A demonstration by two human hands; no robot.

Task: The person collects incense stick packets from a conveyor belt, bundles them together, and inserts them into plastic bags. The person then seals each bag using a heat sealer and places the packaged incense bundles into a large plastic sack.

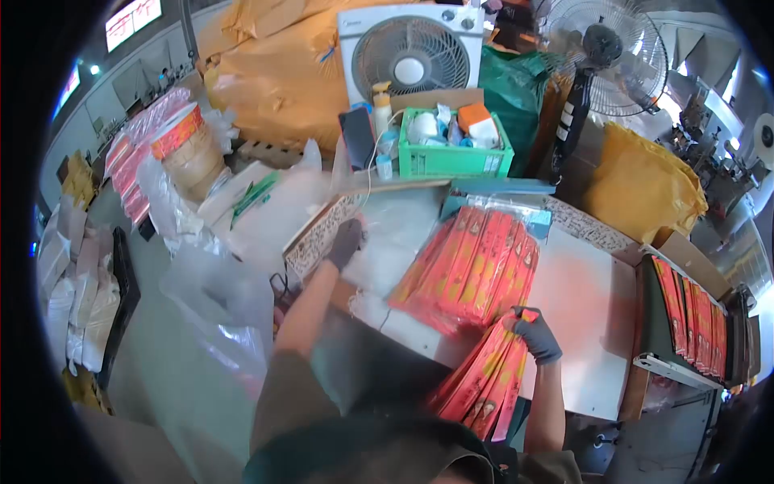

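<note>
My right hand (535,335), in a grey glove, grips one end of a fanned bunch of red packets (490,379) at the table's front edge. Just beyond it lies a clear bag of similar red packets (476,266), flat on the white table (576,315). On the left, my left hand (347,244), also gloved in grey, is at a patterned cardboard edge, beside clear plastic (395,230). Its fingers are too blurred to make out.
A green basket (455,161) of small items and a box fan (409,60) stand behind the table. More red packets (689,315) stand in a holder at the right. Plastic bags (218,298) hang at the left.
</note>
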